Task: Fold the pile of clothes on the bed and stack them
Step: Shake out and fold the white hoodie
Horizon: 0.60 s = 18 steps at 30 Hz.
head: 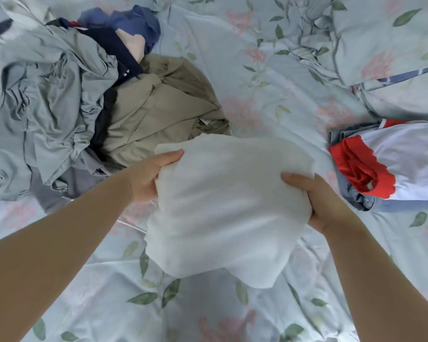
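The bed (pixel 208 304) bears a rumpled pile (pixel 59 99) at far left (grey, khaki, navy) and a folded stack (pixel 400 164) at right. A white cloth (pixel 220 213), soft and bunched, is held above the bed's middle, with the left hand (pixel 148 177) and the right hand (pixel 326 206) each gripping a side.

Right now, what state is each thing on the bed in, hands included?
White cloth: bunched, gripped at both sides.
Left hand: grips the white cloth's left edge.
Right hand: grips its right edge.
Khaki garment: crumpled, unfolded.
Grey garment: crumpled, unfolded.
Blue garment: crumpled, unfolded, farthest off.
Red-and-white garment: folded, lying on the denim.
Denim: under it, mostly hidden.
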Motion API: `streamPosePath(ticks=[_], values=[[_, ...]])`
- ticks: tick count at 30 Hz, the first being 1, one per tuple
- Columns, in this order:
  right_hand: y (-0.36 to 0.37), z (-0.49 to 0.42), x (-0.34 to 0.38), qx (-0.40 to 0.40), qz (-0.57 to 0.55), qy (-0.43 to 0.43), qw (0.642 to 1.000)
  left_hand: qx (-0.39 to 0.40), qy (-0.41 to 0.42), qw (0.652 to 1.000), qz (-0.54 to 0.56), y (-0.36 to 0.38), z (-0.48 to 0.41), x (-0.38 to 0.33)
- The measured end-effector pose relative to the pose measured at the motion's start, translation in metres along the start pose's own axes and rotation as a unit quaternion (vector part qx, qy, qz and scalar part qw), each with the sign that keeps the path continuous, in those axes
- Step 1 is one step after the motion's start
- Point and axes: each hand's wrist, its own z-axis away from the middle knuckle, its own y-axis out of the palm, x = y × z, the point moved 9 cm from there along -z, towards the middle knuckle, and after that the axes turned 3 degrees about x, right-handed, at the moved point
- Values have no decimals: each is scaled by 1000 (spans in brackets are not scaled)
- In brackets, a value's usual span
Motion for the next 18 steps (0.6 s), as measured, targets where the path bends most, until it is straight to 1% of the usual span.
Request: streamPosePath(ticks=[3, 5, 7, 9, 11, 12, 15, 18], values=[[3, 7, 50, 4, 23, -56, 998, 0, 110, 993, 31, 16, 17, -35], [5, 18, 78, 15, 33, -100, 994, 11, 182, 983, 29, 28, 34, -55], [2, 28, 95, 23, 41, -133, 990, 7, 231, 973, 15, 35, 50, -63], [-7, 33, 92, 24, 49, -132, 990, 2, 249, 968, -13, 37, 61, -54], [-22, 33, 66, 9, 65, -99, 993, -4, 223, 973, -51, 36, 62, -23], [-32, 32, 44, -6, 77, -71, 994, -16, 189, 979, -72, 32, 59, 1], [-67, 38, -50, -58, 130, 49, 989, -70, 46, 992, -98, 13, 51, 103], [-98, 64, -153, -81, 225, 180, 954, -118, -111, 980, -117, -5, 60, 214]])
